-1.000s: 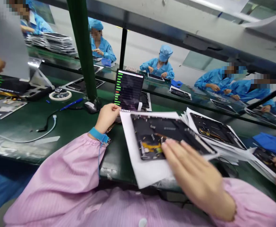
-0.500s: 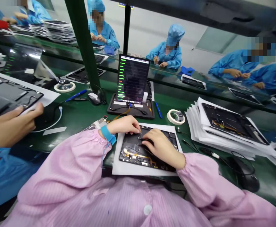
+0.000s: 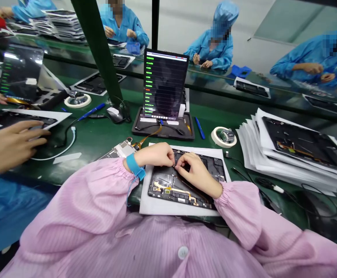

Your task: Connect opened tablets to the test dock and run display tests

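Left hand point(image 3: 166, 155): fingers bent inward, thumb and fingertips drawn close together at the casing point(image 3: 165, 175); whether they gripped a small part could not be told.
Right hand point(image 3: 196, 173): fingers curled, tips just beside the left hand's; any hold was too small to make out.
Casing: lay flat on white paper point(image 3: 157, 209) on the green table point(image 3: 210, 112), black inside, partly covered by the 2 hands.
Ribbon point(image 3: 178, 190): gold-coloured, ran along the casing's near side.
Wristband point(image 3: 134, 166): blue, around the left wrist.
Board point(image 3: 120, 150): lay left of the paper, near the wristband.
Screen point(image 3: 165, 85): stood beyond the casing, showing green lines and 1 red line.
Stack point(image 3: 256, 156): papers to the right, with 1 similar black panel point(image 3: 304, 143) on top.
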Available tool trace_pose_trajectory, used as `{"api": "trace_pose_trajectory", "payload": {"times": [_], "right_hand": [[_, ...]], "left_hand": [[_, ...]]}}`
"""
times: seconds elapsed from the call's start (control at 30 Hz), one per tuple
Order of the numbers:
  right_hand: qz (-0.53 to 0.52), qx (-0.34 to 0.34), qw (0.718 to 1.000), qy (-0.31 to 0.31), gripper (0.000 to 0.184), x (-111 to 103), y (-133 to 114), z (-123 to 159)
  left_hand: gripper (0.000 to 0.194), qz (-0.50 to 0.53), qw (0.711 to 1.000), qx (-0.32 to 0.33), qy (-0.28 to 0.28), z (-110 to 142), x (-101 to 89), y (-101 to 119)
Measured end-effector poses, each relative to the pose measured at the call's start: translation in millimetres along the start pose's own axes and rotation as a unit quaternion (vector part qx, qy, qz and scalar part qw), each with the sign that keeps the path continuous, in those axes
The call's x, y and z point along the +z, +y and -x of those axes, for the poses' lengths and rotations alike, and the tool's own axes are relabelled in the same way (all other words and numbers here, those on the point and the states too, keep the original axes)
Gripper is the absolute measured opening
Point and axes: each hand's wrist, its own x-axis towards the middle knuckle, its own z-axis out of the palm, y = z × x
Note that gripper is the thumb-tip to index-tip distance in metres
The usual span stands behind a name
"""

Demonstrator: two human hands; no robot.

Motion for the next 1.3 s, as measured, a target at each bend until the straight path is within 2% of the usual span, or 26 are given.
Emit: {"api": "trace_pose_trajectory", "payload": {"times": [0.1, 0.57, 0.73, 0.83, 0.97, 1.0, 1.03, 1.1, 1.17, 1.23, 1.3], "right_hand": [[0.004, 0.000, 1.000, 0.002, 0.011, 1, 0, 0], [0.010, 0.002, 1.000, -0.002, 0.011, 2, 1, -1], [0.000, 0.000, 1.000, 0.005, 0.011, 2, 3, -1], [-0.018, -0.004, 1.000, 0.017, 0.010, 2, 5, 0], [-0.025, -0.001, 0.999, 0.029, 0.007, 3, 8, 0], [-0.021, 0.000, 0.999, 0.033, 0.007, 3, 9, 0], [-0.018, 0.000, 0.999, 0.036, 0.008, 3, 9, 0], [-0.016, 0.001, 0.999, 0.036, 0.009, 3, 10, 0], [-0.017, 0.002, 0.999, 0.029, 0.010, 3, 10, -1], [-0.015, 0.001, 1.000, 0.027, 0.010, 4, 11, -1], [-0.010, 0.000, 1.000, 0.029, 0.010, 4, 11, -1]], "left_hand": [[0.018, -0.016, 1.000, 0.021, 0.011, -1, 1.0, -1], [0.017, -0.032, 0.999, 0.027, 0.014, 4, 1.5, 5], [0.014, -0.057, 0.996, 0.026, 0.059, 2, 8.2, 4], [0.012, -0.063, 0.994, 0.045, 0.080, 1, 11.6, 4], [0.013, -0.059, 0.992, 0.102, 0.052, 4, 1.1, 4], [0.020, -0.051, 0.988, 0.126, 0.071, 4, -3.9, 5], [0.027, -0.049, 0.981, 0.145, 0.120, 3, -9.1, 5], [0.037, -0.080, 0.946, 0.136, 0.284, -4, -18.6, 6], [0.044, -0.148, 0.887, 0.076, 0.431, -18, -25.5, 4], [0.054, -0.211, 0.844, 0.032, 0.492, -37, -30.5, -1], [0.061, -0.252, 0.827, 0.025, 0.501, -56, -35.6, -7]]}}
